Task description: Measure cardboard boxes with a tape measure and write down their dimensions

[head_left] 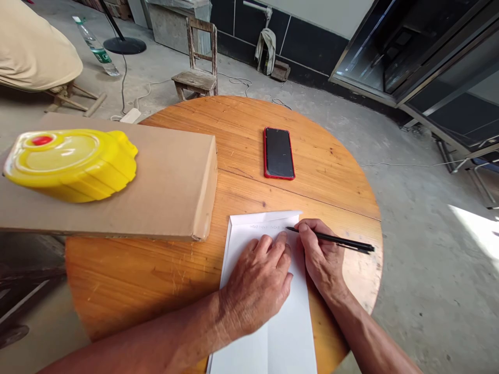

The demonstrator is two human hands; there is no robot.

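White folded paper (pixel 290 337) lies near the front edge of a round wooden table (pixel 241 189). A row of small, faint handwriting runs along the top of the sheet, too small to read. My left hand (pixel 259 283) rests palm down on the paper, its fingers slightly bent and holding nothing. At the paper's upper right, my right hand (pixel 322 257) grips a black pen (pixel 343 241) between thumb and fingers. The pen's tip meets the sheet at the end of the written row, and its back end slants to the right.
A black phone in a red case (pixel 279 153) lies beyond the paper. To the left, a brown cardboard box (pixel 167 176) carries a yellow plastic container (pixel 74 163). A small wooden chair (pixel 197 75), a water bottle (pixel 97 49) and cables are on the concrete floor behind.
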